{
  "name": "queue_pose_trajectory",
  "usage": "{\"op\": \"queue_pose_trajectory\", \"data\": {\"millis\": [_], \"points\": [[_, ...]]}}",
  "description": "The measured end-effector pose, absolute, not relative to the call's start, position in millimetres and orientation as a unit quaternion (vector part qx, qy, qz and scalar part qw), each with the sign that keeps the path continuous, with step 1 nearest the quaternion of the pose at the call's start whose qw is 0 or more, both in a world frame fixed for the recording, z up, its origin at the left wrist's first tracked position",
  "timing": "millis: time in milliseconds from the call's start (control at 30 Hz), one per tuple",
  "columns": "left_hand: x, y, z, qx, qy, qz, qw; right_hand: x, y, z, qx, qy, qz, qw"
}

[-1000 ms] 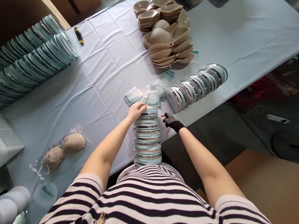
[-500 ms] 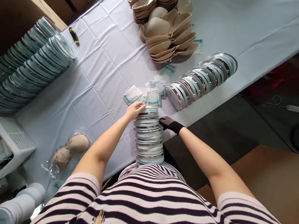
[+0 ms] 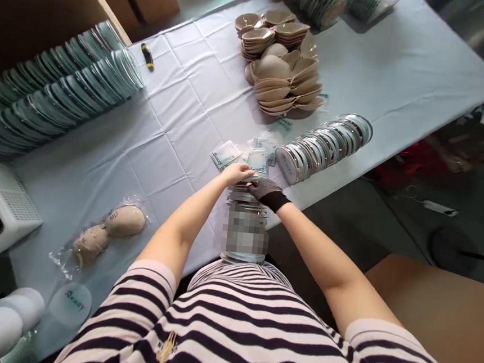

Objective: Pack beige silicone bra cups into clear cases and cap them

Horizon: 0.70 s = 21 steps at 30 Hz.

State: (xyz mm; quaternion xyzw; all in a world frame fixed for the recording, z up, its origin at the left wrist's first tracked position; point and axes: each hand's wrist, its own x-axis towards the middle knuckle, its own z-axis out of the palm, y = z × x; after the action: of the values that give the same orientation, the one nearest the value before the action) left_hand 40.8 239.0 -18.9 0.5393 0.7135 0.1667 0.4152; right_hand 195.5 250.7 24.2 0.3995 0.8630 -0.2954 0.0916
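In front of my body lies a row of thin round boxes (image 3: pixel 241 256) with pale blue and shiny edges, its middle blurred out. My bare left hand (image 3: pixel 238 173) is closed at the far end of the row, fingers pinching the edge of a round box. Beside it, almost touching, my right hand (image 3: pixel 266 191) wears a dark dotted glove and is closed on the same end; its fingertips are partly hidden. Just beyond both hands, small printed packets (image 3: pixel 257 161) marked "beauty" lie fanned out. To their right lies a second row of round boxes (image 3: pixel 325 146).
Beige bra cups (image 3: pixel 288 86) are stacked farther back. Long rows of round boxes (image 3: pixel 63 95) lie at left, near a black-and-yellow cutter (image 3: pixel 147 57). A bagged bra (image 3: pixel 125 220), a white basket (image 3: pixel 20 199) and white round lids (image 3: pixel 14 314) are at lower left.
My right hand has moved from the side of the row to its far end, meeting my left hand. The camera view has shifted, showing more of the table's far side.
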Motion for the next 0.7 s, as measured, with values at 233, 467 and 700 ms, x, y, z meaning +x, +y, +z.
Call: {"op": "queue_pose_trajectory", "data": {"millis": [233, 467, 700], "points": [[38, 231, -25, 0.536, 0.719, 0.182, 0.404, 244, 236, 15, 0.413, 0.861, -0.287, 0.070], [39, 232, -28, 0.533, 0.723, 0.186, 0.400, 220, 219, 18, 0.449, 0.859, -0.212, 0.126], [39, 231, -31, 0.532, 0.724, 0.195, 0.394, 241, 246, 9, 0.442, 0.814, -0.357, 0.122]]}}
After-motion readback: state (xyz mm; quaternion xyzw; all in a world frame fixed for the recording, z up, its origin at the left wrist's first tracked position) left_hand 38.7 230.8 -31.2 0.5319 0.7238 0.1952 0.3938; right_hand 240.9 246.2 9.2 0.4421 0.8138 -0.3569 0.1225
